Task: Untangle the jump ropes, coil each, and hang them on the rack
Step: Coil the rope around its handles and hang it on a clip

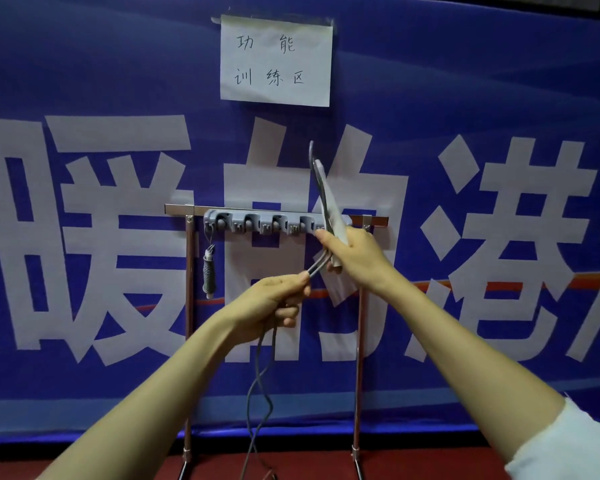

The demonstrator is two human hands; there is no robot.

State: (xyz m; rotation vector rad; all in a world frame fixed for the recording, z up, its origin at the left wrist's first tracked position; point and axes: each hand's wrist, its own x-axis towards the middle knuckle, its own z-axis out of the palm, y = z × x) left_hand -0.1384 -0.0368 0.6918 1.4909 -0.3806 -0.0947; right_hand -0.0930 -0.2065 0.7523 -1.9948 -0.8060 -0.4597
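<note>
A grey hook rack (257, 222) is fixed on a metal rail stand (189, 306) in front of me. One coiled jump rope (209, 271) hangs from the rack's leftmost hook. My right hand (355, 252) grips a pale handle and folded strands of a grey jump rope (321, 188), which stick up above the rack's right end. My left hand (278, 301) pinches the same rope just below, at a short stretch between the two hands. From my left hand the rope's loose strands (262, 386) trail down to the floor.
A blue banner (465, 81) with large white characters fills the background, with a paper sign (276, 60) taped above the rack. Red floor (291, 465) shows at the bottom. Several rack hooks to the right of the hung rope hold nothing.
</note>
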